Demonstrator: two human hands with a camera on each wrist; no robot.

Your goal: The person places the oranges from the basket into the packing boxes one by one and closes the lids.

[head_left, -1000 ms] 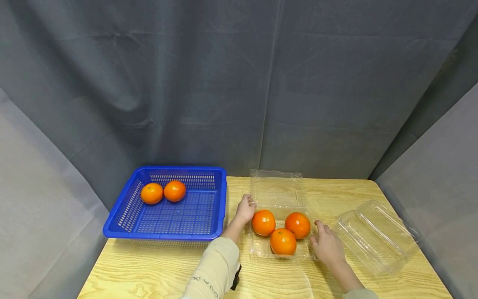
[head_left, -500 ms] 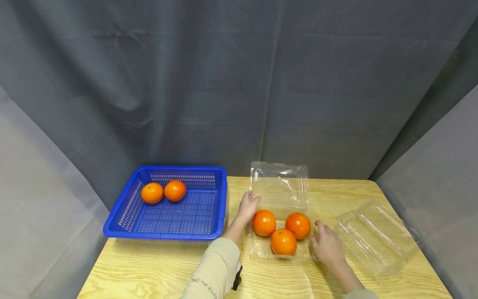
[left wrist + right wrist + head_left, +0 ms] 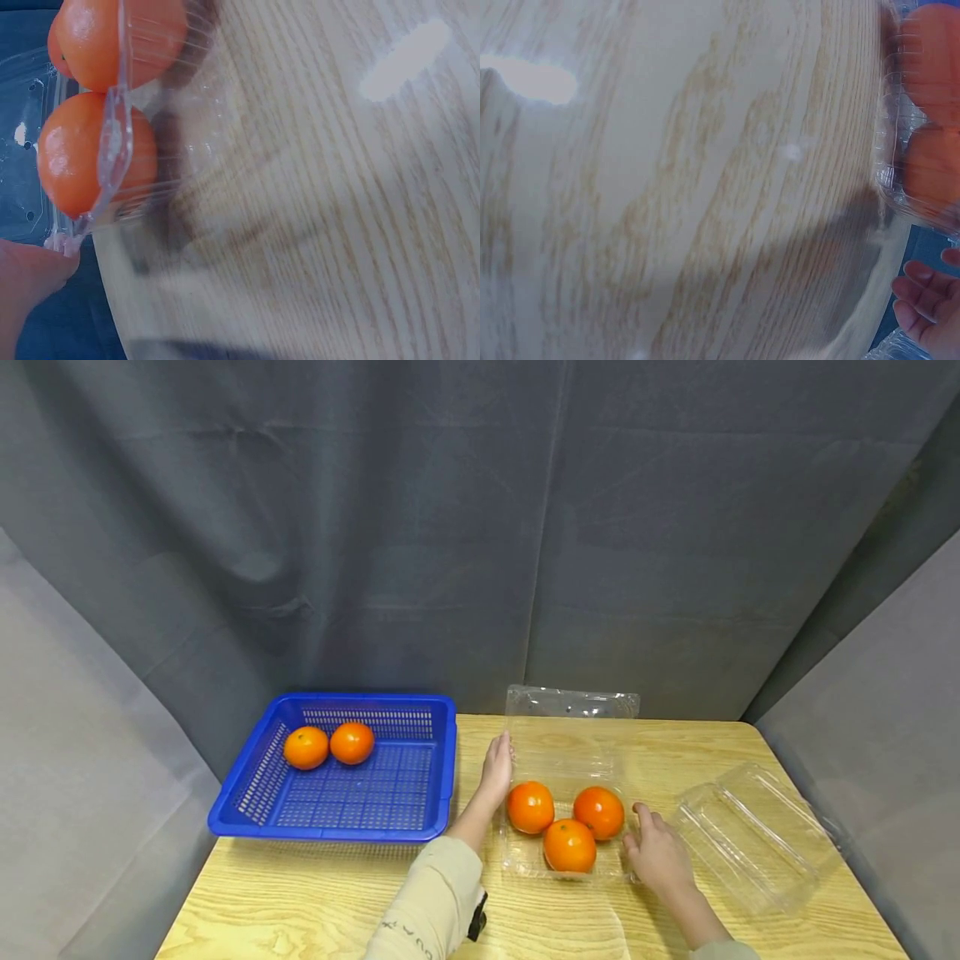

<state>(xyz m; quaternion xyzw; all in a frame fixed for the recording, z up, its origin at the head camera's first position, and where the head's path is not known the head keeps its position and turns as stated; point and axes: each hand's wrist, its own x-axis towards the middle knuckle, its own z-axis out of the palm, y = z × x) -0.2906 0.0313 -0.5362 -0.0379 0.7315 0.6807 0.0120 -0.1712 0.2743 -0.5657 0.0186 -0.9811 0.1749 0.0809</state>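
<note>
A clear plastic clamshell box lies on the table with three oranges in its base. Its lid is tilted up at the back. My left hand is at the lid's left edge with fingers fairly straight. In the left wrist view, part of the left hand touches the box's corner near the hinge, beside an orange. My right hand stays beside the box's right side, fingers loosely bent and apart. In the right wrist view, the right hand shows nothing in its grasp.
A blue plastic basket with two oranges stands on the left of the wooden table. Another clear plastic box lies at the right, near the right hand. A grey curtain hangs behind the table.
The lid has swung up from lying back, tilting toward the oranges. My left hand has shifted slightly up along its left edge, fingers straighter. The right hand has not moved.
</note>
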